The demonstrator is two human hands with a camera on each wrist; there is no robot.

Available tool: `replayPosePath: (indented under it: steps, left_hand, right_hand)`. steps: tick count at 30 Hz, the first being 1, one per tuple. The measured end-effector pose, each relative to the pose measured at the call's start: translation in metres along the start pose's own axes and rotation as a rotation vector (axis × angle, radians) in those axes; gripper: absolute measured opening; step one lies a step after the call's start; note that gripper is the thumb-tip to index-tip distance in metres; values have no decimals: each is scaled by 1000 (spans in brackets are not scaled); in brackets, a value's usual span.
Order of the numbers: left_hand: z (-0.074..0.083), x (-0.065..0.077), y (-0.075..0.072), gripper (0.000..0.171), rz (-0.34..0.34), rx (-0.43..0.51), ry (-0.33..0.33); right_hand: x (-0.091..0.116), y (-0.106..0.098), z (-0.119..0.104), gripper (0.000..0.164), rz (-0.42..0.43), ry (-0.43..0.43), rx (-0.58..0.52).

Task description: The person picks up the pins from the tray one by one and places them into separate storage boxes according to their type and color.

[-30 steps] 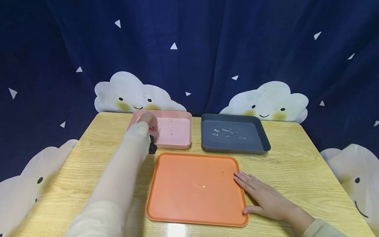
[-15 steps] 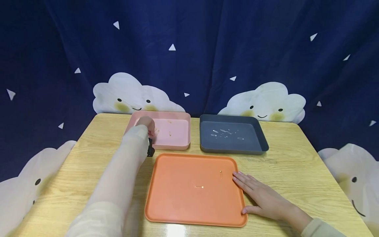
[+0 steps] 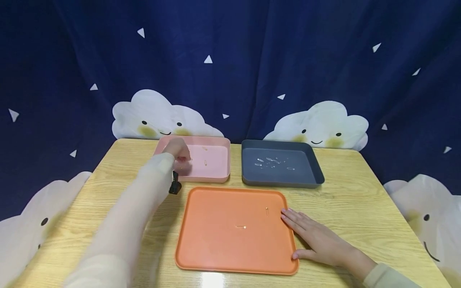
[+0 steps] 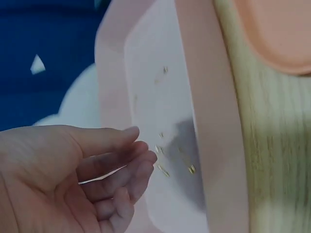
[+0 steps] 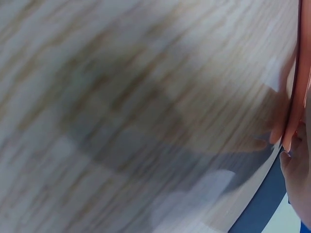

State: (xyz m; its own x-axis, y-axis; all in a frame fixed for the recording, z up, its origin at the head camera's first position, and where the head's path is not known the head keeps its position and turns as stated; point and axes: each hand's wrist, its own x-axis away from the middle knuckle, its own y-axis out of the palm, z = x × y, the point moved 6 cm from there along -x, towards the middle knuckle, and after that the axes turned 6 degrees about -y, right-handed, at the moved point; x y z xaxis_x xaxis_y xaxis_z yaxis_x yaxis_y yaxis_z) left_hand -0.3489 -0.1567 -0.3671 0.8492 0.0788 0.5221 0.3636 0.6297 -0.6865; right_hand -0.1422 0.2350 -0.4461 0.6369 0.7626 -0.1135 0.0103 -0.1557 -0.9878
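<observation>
My left hand (image 3: 177, 149) hovers over the left part of the pink tray (image 3: 219, 168). In the left wrist view, its thumb tip comes close to the bent fingertips; I cannot tell whether something small is pinched there. Beneath and beside that hand lie several gold safety pins (image 4: 191, 168) on the tray floor. My right hand (image 3: 318, 238) lies with straight fingers at the right rim of the orange tray (image 3: 212, 250), thumb and fingertips on the edge. Two gold safety pins rest in that tray, one safety pin (image 3: 241, 227) near the middle and another safety pin (image 3: 267, 211) toward the upper right.
Beside the pink tray stands a dark grey tray (image 3: 309, 172) with several silver safety pins (image 3: 290, 168) and tiny bits in it. All three trays sit on a wooden table (image 3: 345, 188). A dark blue curtain (image 3: 237, 60) with white clouds hangs behind the table.
My left hand has risen a little from the pink tray's floor, its wrist and forearm shifting left. The right hand stays at the orange tray's rim.
</observation>
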Motion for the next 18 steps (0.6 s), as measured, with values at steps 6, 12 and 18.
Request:
replayPosePath:
  steps: [6, 12, 18]
  left_hand:
    - [18, -15, 25, 20, 28, -402, 304]
    - [23, 34, 66, 10, 77, -322, 607]
    - [26, 70, 98, 11, 129, -370, 651]
  right_hand:
    - [-1, 2, -3, 91, 13, -23, 9]
    - [-1, 0, -4, 91, 29, -35, -1]
    - [-2, -3, -3, 91, 33, -39, 7]
